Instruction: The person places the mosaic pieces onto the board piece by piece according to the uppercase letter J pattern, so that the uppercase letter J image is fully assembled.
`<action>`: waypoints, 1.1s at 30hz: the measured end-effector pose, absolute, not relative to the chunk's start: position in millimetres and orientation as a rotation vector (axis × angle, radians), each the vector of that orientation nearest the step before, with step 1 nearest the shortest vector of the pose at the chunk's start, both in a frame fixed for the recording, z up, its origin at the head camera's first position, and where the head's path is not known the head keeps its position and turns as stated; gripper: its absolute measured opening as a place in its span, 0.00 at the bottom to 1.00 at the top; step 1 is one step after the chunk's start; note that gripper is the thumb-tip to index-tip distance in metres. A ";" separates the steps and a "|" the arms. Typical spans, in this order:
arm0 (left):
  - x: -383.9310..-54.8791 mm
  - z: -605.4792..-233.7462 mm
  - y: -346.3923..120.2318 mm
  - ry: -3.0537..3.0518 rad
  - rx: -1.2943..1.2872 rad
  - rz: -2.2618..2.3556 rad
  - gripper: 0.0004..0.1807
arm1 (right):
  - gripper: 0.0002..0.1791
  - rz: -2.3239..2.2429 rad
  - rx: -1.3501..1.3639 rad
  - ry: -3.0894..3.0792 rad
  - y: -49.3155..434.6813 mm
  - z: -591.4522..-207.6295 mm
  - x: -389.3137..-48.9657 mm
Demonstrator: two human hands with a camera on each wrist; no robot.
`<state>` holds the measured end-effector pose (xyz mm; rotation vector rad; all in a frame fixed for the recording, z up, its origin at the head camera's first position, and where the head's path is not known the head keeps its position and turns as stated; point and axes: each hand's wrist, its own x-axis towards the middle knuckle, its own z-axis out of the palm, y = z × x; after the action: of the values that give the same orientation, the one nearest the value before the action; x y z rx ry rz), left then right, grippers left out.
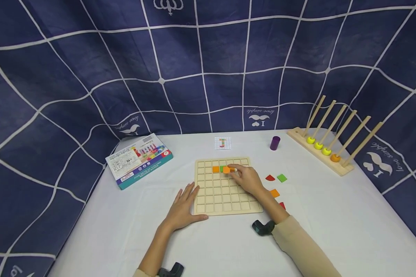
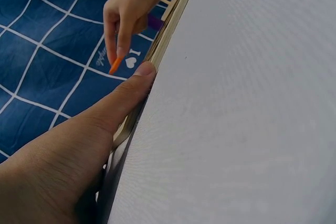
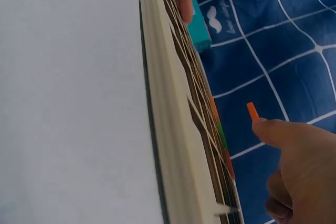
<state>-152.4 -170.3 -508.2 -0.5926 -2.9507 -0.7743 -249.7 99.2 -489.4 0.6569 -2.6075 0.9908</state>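
A wooden grid board [image 1: 213, 200] lies on the white table, with an orange tile [image 1: 215, 169] and a green tile [image 1: 221, 168] in one of its upper rows. My right hand [image 1: 247, 180] pinches an orange square tile [image 1: 226, 170] between thumb and fingers above that row. The same pinched tile [image 3: 252, 110] shows edge-on in the right wrist view, raised off the board. Another orange piece beside it is partly hidden by the fingers. With its fingers extended, my left hand [image 1: 182, 209] rests at the board's left edge, its thumb along the front edge.
Right of the board lie a red piece [image 1: 270, 177], a green tile [image 1: 282, 177], an orange tile [image 1: 274, 193] and another red piece [image 1: 282, 205]. Behind are a pattern card [image 1: 223, 143], a purple cylinder [image 1: 275, 143], a box [image 1: 138, 159] and a beaded peg stand [image 1: 320, 152].
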 end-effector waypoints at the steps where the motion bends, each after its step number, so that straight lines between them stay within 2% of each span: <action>1: -152.8 -508.6 -170.3 -2.953 -0.592 -0.770 0.60 | 0.18 0.996 0.657 -2.617 97.6 -490.3 -250.2; 23: -153.3 -509.5 -170.4 -2.944 -0.596 -0.766 0.60 | 0.17 0.903 0.691 -2.720 90.4 -503.9 -254.1; 33: -153.9 -510.6 -171.0 -2.975 -0.580 -0.760 0.60 | 0.20 0.915 0.715 -2.711 92.8 -500.3 -251.2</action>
<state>-153.9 -171.0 -510.6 -0.5798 -2.9752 -0.7596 -251.2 92.8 -500.3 0.7155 -2.7111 0.9149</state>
